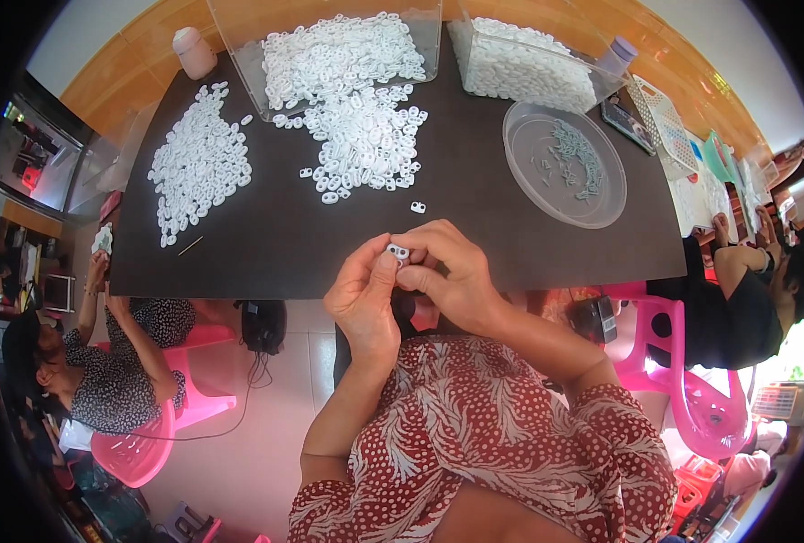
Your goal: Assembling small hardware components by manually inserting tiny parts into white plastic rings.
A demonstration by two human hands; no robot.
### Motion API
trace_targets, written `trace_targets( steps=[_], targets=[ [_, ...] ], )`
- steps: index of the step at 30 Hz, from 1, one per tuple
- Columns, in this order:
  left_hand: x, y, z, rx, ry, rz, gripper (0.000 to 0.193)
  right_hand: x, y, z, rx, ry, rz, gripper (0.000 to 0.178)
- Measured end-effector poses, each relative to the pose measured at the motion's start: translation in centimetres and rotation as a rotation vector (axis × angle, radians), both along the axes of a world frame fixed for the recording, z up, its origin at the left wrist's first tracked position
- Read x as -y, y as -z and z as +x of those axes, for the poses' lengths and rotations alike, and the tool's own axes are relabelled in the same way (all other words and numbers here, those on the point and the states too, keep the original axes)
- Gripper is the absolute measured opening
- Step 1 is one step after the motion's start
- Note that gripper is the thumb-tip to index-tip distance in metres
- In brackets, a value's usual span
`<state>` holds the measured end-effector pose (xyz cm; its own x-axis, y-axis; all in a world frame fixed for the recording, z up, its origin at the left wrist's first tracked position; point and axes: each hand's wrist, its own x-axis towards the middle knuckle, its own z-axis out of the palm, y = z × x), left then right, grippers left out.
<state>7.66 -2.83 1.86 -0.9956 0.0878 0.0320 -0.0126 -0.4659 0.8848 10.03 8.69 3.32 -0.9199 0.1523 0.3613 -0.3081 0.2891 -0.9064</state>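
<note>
A small white oval plastic piece with two dark holes (pixel 397 252) is pinched between my hands, just past the table's near edge. My left hand (pixel 366 294) grips it from the left, thumb along its side. Closed around the other side is my right hand (pixel 456 271), its fingertips partly hiding the piece. A similar loose piece (pixel 418 207) lies on the dark table (pixel 284 249) beyond my fingers. Farther back, a heap of white pieces (pixel 366 136) spills from a clear bin (pixel 239 63). Another spread pile (pixel 201 163) lies to the left.
At right, a round clear tray (pixel 520 172) holds small grey-green slivers (pixel 579 154). Behind it stands a second full bin (pixel 529 68), beside a phone (pixel 628 125) and white basket (pixel 663 127). A thin stick (pixel 190 245) lies at left. People sit left (pixel 117 389) and right (pixel 737 308).
</note>
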Motion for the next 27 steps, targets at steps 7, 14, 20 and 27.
trace_targets(
  steps=[7,14,20,27],
  targets=[
    [0.1,-0.5,0.5,0.08,0.013,0.08,0.019,0.5,1.1,0.0,-0.19,0.11,0.137,0.035],
    [0.5,-0.7,1.0,0.113,0.028,0.075,0.02,0.2,1.2,-0.1,-0.17,0.067,0.098,0.033],
    [0.8,-0.2,1.2,0.009,0.015,-0.02,0.023,0.2,1.4,0.0,-0.175,0.04,0.083,0.034],
    [0.8,-0.2,1.6,0.03,0.006,0.01,0.024,0.5,1.5,0.3,-0.156,0.04,0.071,0.035]
  ],
)
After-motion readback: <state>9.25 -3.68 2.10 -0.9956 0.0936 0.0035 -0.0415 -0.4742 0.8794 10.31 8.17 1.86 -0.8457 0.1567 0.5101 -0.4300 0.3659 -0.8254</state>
